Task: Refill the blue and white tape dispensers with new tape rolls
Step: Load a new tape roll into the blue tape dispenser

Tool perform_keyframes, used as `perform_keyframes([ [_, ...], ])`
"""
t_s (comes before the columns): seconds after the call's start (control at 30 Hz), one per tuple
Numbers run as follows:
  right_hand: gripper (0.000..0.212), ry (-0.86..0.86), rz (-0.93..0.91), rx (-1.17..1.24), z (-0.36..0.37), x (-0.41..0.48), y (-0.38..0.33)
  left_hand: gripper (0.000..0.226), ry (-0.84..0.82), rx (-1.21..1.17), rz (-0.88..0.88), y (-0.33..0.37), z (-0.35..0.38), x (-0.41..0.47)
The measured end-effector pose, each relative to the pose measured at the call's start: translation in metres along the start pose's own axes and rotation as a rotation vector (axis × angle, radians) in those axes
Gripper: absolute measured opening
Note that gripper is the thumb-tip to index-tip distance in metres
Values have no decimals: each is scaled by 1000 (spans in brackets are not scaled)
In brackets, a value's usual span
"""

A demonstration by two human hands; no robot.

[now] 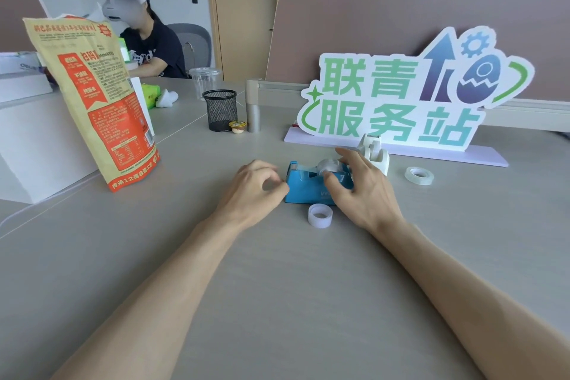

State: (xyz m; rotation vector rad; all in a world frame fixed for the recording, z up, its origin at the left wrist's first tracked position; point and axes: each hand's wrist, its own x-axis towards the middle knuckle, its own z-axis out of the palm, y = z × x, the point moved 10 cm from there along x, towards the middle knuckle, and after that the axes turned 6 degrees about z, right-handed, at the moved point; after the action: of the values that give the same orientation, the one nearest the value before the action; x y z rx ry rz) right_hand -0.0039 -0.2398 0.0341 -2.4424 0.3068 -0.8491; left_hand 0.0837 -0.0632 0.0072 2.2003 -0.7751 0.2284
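Note:
The blue tape dispenser (303, 183) stands on the grey table in the middle of the view. A clear tape roll (329, 166) sits in its cradle, and my right hand (359, 187) grips that roll from the right with thumb and fingers. My left hand (254, 187) rests curled against the dispenser's left end, fingers near the cutter. An empty white tape core (320, 215) stands on the table just in front of the dispenser. The white tape dispenser (374, 153) stands behind my right hand, partly hidden. A new clear tape roll (419, 175) lies flat to the right.
A cut-out sign (398, 95) on a lilac base stands behind the dispensers. A black mesh pen cup (220, 109), a small jelly cup (237, 126) and a grey cylinder (254, 117) stand further back. A large snack bag (98, 102) stands at left. A person sits beyond.

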Motion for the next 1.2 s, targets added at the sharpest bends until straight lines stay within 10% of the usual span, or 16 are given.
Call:
perform_keyframes([
  [0.37,65,-145,-48,-21,15,-2,-2,29,134,168,84,6,-6,6],
  [0.6,72,-328,140,400,18,-3,15,5,21,140,230,23,9,0],
  [0.97,60,-308,203,407,28,5,28,74,-211,171,68,-4,33,4],
  [1.2,49,-304,172,320,42,23,26,58,-239,189,56,-9,45,36],
])
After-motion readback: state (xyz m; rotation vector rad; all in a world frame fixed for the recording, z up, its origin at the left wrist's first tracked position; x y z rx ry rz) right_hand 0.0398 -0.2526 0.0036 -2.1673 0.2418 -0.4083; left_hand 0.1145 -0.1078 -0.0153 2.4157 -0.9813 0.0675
